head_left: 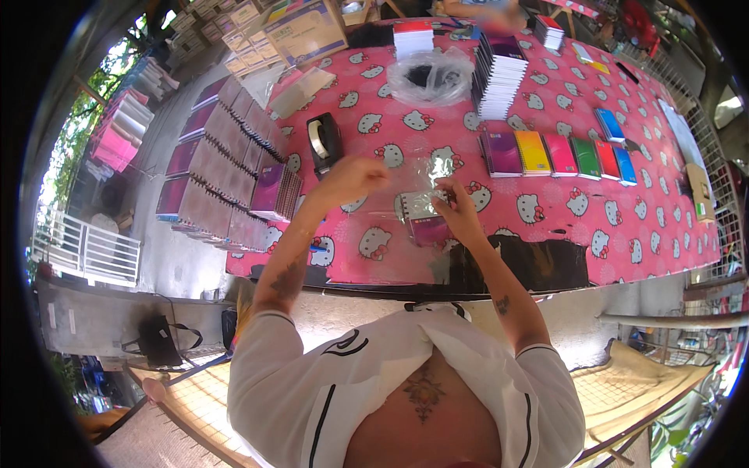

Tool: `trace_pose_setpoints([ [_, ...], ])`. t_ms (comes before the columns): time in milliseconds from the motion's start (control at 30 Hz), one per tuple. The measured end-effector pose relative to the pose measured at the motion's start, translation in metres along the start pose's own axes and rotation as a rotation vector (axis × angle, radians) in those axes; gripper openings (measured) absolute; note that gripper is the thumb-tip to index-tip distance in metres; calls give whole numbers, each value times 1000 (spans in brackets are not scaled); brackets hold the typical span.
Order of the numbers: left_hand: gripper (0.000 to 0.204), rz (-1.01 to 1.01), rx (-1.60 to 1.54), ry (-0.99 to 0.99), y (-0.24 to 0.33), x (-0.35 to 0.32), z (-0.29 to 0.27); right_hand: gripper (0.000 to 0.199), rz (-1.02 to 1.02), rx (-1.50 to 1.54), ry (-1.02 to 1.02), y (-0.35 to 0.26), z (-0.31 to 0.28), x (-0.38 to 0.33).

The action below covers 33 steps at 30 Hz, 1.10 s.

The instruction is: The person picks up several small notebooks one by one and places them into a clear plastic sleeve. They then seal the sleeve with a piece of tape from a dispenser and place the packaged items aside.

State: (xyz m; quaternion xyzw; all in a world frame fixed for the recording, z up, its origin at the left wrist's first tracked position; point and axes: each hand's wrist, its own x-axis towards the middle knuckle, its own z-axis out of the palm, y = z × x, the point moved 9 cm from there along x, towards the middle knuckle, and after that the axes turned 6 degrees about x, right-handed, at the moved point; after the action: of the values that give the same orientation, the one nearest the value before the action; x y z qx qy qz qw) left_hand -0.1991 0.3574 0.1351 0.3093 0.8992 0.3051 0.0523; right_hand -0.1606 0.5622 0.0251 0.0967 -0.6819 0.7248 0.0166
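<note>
At the middle of the frame, the left hand [353, 178] is closing into a fist on one edge of a clear plastic sleeve [406, 191], and the right hand [455, 212] is pinching its other side. A small notebook [427, 226] is sitting inside it, above the pink table [546, 218]. A tape dispenser [324, 142] is standing just left.

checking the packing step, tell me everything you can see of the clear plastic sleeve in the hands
The clear plastic sleeve is thin, glossy and see-through, catching glare near its top. It is held just above the pink patterned table, roughly flat and tilted toward the person. The left hand grips its left edge; the fingers of the right hand pinch its right side. A small spiral notebook with a magenta cover shows through its lower part.
</note>
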Motion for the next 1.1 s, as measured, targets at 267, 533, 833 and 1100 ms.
trace_pose_setpoints([
  [267, 24, 189, 289, -730, 32, 98, 94, 40, -27, 39, -29, -15, -8, -3],
  [533, 21, -260, -721, 131, -101, 15, 126, 61, -408, -755, -45, -71, 25, -17],
  [833, 80, -253, -300, 526, -2, -68, 134, 63, -346, -542, -127, -91, 25, 10],
  [1100, 62, -370, -256, 655, -34, -157, -70, 35, -256, -543, -148, 9, 46, -40],
])
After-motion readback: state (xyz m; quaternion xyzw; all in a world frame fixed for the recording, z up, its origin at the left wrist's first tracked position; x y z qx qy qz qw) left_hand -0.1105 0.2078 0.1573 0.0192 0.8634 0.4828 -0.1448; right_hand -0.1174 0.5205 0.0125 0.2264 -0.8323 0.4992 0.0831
